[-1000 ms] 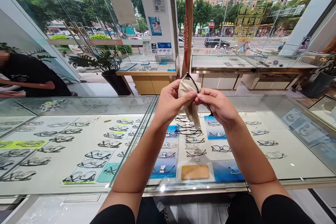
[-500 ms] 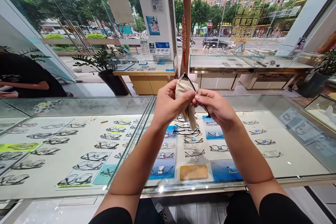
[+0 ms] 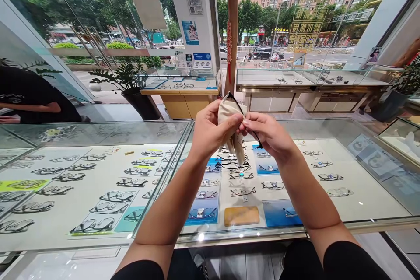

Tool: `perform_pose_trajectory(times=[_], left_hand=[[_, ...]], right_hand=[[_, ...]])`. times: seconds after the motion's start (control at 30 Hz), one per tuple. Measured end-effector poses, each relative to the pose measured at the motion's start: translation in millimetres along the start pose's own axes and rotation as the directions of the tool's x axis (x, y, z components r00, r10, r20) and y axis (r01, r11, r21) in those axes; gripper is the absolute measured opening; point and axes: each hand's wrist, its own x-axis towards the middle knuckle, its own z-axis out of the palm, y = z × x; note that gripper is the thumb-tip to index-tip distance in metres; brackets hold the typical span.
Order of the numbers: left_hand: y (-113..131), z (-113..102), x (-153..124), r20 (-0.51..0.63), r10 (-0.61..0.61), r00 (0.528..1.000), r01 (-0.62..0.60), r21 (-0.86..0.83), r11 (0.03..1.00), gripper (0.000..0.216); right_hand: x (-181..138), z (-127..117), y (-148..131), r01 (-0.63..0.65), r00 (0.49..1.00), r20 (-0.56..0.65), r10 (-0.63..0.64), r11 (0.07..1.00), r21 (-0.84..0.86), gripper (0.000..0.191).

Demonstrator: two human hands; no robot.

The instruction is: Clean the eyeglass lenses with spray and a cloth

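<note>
**Cloth and glasses held up over the glass tabletop**

Head view: I hold both hands up in the middle of the scene, above the glass tabletop of a display case. My left hand is curled shut. Its thumb and fingers pinch a beige cloth, which is wrapped over one lens of a pair of black glasses. The loose end of the cloth hangs down below my hand. My right hand is just to the right, almost touching the left. Its thumb and fingertips are pressed together on the frame of the glasses, and a thin black temple runs down past my fingers. Only the upper rim of the glasses and this temple show; the cloth and my hands hide the rest.

Under the glass lie rows of display frames on white and blue cards, with a flat tan pad near me. At far left, a person in a black sleeve leans on a neighbouring case. A potted plant stands farther back on the left. A wooden post rises right behind my hands, and another counter sits at far right by the window.
</note>
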Motion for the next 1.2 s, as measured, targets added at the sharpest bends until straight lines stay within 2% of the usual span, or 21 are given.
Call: perform_pose_trajectory(times=[0.27, 0.53, 1.2], left_hand=[[0.9, 0.3, 2.2, -0.014, 0.042, 0.999, -0.041, 0.042, 0.998, 0.045], [2.1, 2.2, -0.4, -0.110, 0.039, 0.993, -0.032, 0.069, 0.997, 0.042], [5.1, 5.9, -0.4, -0.103, 0.047, 0.994, -0.041, 0.056, 0.998, 0.047]], right_hand=[[0.1, 0.9, 0.5, -0.003, 1.000, 0.022, 0.003, 1.000, 0.017, 0.033], [0.1, 2.1, 2.7, 0.002, 1.000, 0.019, -0.001, 0.999, -0.041, 0.037], [0.2, 5.0, 2.6, 0.001, 1.000, 0.018, -0.001, 1.000, -0.030, 0.037]])
